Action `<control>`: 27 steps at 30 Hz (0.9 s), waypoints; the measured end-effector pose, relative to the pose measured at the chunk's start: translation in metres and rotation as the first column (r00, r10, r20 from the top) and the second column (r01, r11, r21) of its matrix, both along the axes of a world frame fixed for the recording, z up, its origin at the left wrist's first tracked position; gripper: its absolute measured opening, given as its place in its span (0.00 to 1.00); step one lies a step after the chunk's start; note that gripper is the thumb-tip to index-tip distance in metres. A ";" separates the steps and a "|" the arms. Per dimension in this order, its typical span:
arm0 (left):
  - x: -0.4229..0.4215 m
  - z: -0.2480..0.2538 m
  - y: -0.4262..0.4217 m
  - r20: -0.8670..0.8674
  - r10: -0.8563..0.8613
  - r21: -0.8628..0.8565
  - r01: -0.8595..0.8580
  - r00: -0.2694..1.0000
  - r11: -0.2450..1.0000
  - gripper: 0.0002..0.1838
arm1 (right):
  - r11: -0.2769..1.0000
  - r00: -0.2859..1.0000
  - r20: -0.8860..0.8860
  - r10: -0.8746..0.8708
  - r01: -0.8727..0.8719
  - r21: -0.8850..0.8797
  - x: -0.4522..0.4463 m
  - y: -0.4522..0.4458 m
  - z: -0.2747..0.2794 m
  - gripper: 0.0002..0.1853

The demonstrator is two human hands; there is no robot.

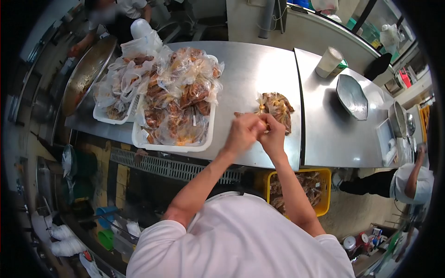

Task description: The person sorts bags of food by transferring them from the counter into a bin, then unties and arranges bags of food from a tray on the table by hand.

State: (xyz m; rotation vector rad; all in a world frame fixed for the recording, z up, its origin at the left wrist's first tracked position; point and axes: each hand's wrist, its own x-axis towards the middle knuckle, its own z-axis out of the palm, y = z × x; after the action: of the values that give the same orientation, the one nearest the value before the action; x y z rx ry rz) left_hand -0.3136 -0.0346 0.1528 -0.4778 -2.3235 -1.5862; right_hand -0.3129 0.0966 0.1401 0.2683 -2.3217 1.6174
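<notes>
My left hand point(242, 134) and my right hand point(272, 135) meet over the steel table, fingers pinched together. Whatever they grip is mostly hidden by the fingers; a small yellowish bit shows between them. A brown edge peeks out behind my left hand. Just beyond my hands lies a clear plastic bag of brown food point(280, 109), its gathered neck bound with a yellow tie. To the left, a white plastic basket point(174, 148) is heaped with similar filled bags point(185, 92). A smaller white basket point(109, 118) beside it also holds plastic bags point(123, 85).
A yellow crate point(327, 194) of bagged food stands on the floor below the table. On the right table are a dented metal tray point(352, 97) and a white tub point(329, 62). A large metal pan point(88, 76) stands left. Other people stand at far left and right.
</notes>
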 end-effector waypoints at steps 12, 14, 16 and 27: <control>-0.166 -0.025 -0.193 -0.498 0.590 -0.399 -0.773 0.635 0.494 0.16 | 0.995 0.994 0.095 -0.055 0.046 0.087 -0.062 -0.004 0.013 0.22; -0.188 -0.001 -0.214 -0.359 0.488 -0.333 -0.598 0.795 0.729 0.15 | 0.996 0.992 0.128 -0.019 0.008 0.091 -0.070 -0.023 0.032 0.23; -0.173 0.071 -0.212 -0.329 0.474 -0.318 -0.569 0.817 0.758 0.12 | 0.983 0.979 -0.082 0.185 -0.185 0.014 -0.083 -0.042 0.045 0.25; -0.090 0.125 -0.215 0.026 0.421 -0.322 -0.391 0.907 0.862 0.09 | 0.906 0.911 -0.001 0.412 -0.410 0.103 -0.135 -0.116 0.118 0.12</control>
State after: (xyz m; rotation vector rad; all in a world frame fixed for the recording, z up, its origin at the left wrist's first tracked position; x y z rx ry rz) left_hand -0.4039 -0.2500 0.2781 0.0391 -2.5425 -1.0722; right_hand -0.4478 -0.0193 0.2585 0.8473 -2.4506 1.6603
